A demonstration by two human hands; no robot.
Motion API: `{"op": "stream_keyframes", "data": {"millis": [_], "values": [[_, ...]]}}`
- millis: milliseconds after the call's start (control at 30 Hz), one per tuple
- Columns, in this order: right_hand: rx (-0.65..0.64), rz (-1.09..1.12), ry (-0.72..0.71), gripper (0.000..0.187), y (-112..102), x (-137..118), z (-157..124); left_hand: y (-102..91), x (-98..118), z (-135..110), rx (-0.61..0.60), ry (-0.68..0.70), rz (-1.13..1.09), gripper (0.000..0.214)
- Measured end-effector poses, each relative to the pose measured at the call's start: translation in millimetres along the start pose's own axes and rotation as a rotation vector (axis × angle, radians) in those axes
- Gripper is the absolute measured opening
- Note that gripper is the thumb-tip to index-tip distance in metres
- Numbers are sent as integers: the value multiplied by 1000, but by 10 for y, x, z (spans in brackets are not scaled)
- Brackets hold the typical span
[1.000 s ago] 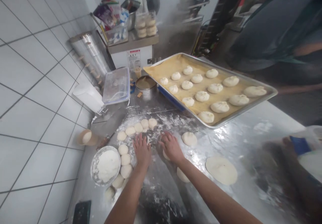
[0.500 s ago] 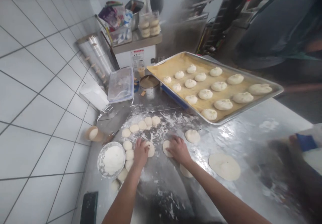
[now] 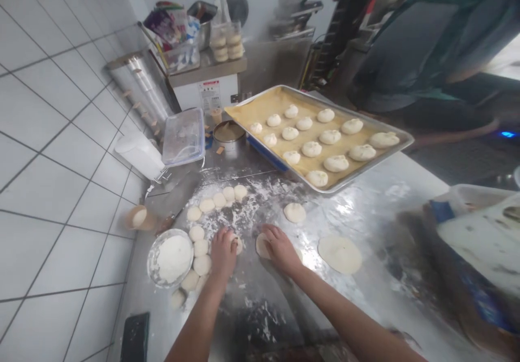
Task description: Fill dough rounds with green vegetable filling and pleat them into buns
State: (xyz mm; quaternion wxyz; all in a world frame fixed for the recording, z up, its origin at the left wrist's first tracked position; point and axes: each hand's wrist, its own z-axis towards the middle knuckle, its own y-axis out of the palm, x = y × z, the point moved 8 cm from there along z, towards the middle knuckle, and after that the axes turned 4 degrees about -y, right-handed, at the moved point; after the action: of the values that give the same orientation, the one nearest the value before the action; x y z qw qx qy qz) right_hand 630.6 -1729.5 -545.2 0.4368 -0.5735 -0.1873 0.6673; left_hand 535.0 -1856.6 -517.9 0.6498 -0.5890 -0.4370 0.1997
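My left hand [image 3: 222, 253] presses on a floured dough ball [image 3: 237, 246], mostly covering it. My right hand [image 3: 281, 249] rests on a flattened dough piece [image 3: 263, 246], its fingers over the piece's right side. Beyond them lies a single dough ball [image 3: 294, 212], and to the right a rolled-out dough disc [image 3: 339, 254]. An arc of dough balls [image 3: 215, 199] curves around the left of my hands, next to a metal bowl of flour [image 3: 170, 258]. All of this sits on a flour-dusted steel table [image 3: 260, 318].
A lined baking tray [image 3: 312, 137] of shaped buns overhangs the far table edge. A plastic box [image 3: 183, 137], round tin [image 3: 228, 137] and scraper [image 3: 174, 199] stand at the back left. A phone [image 3: 135, 337] lies by the tiled wall [image 3: 52, 243]. A co-worker [image 3: 426, 42] stands right.
My head has turned, shifting the scene left in view. My hands have come down onto the dough pieces, and a plastic tub at the right edge shows more fully.
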Motion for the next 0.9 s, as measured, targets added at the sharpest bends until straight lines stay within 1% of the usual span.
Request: {"op": "stream_keyframes", "data": {"millis": [67, 100, 167, 200, 233, 300, 333, 367, 400, 433, 467, 500, 567, 600, 633, 667, 700, 767, 833, 900], "values": [[5, -80, -15, 42, 170, -57, 15, 52, -5, 69, 139, -42, 97, 41], [-7, -116, -37, 44, 254, -70, 29, 113, -3, 85, 175, -55, 133, 43], [-14, -192, -51, 44, 342, 13, 78, 285, 21, 63, 187, -48, 155, 46], [-1, -219, -31, 43, 330, 119, 120, 372, 43, 21, 187, -43, 157, 46], [29, -238, 17, 42, 276, 266, 172, 459, 85, -38, 182, -28, 153, 46], [116, -277, 150, 40, 90, 598, 299, 627, 239, -162, 142, 44, 123, 45], [151, -291, 196, 38, -3, 731, 378, 708, 361, -202, 87, 119, 73, 45], [169, -295, 211, 37, -74, 820, 474, 761, 480, -204, 26, 184, 11, 43], [168, -286, 194, 36, -115, 864, 589, 777, 574, -153, -34, 223, -48, 40], [146, -260, 156, 36, -121, 872, 719, 739, 613, -30, -67, 208, -91, 37], [112, -223, 109, 37, -98, 856, 859, 626, 584, 165, -36, 137, -112, 34], [78, -184, 75, 39, -58, 837, 1003, 470, 543, 402, 23, 85, -97, 34], [31, -127, 51, 45, 48, 819, 1300, 117, 402, 936, 173, -11, 12, 35], [19, -112, 50, 48, 109, 816, 1448, -12, 328, 1201, 203, -34, 37, 37], [10, -102, 46, 50, 173, 809, 1589, -102, 257, 1442, 213, -46, 52, 38], [2, -94, 36, 52, 240, 795, 1715, -150, 195, 1646, 207, -50, 68, 38], [-10, -84, 23, 53, 309, 772, 1818, -157, 152, 1807, 186, -41, 80, 36], [-32, -64, 0, 49, 431, 698, 1926, -93, 117, 1987, 135, -10, 102, 30], [-45, -48, -16, 41, 514, 600, 1875, 14, 138, 2010, 93, 22, 119, 28], [-55, -33, -31, 35, 553, 507, 1677, 122, 197, 1939, 58, 52, 129, 29]]}}
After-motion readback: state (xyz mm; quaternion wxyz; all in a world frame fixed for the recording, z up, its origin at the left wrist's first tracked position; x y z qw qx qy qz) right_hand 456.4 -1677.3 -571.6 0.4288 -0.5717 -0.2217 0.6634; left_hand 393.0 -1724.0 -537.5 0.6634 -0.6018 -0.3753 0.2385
